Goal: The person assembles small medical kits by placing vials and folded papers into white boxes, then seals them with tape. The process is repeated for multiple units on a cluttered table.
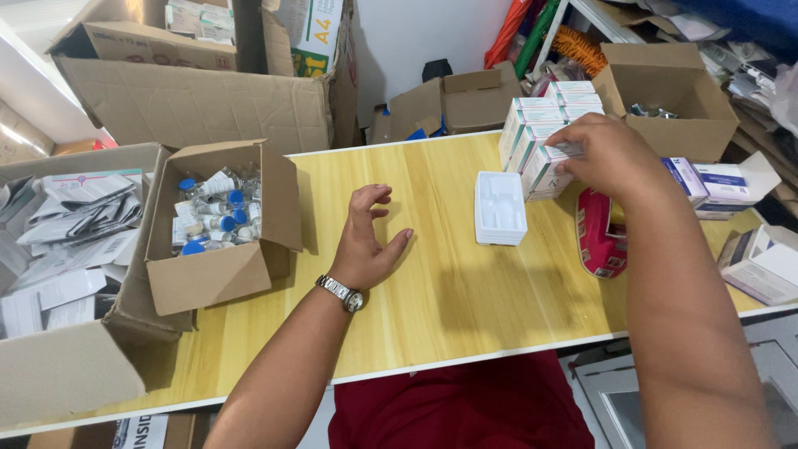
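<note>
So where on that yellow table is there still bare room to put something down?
The widest bare patch of the table lies along the near edge, between the left hand and the red pack. Another strip runs behind the white tray toward the far edge. It is crowded at the right, where the right hand touches the stacked small boxes, and at the left by the vial box.

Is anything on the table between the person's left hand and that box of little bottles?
Nothing visible. The left hand hovers open over bare table, and the stretch of wood between it and the cardboard box of vials holds nothing. The right hand is busy at the stacked cartons.
</note>
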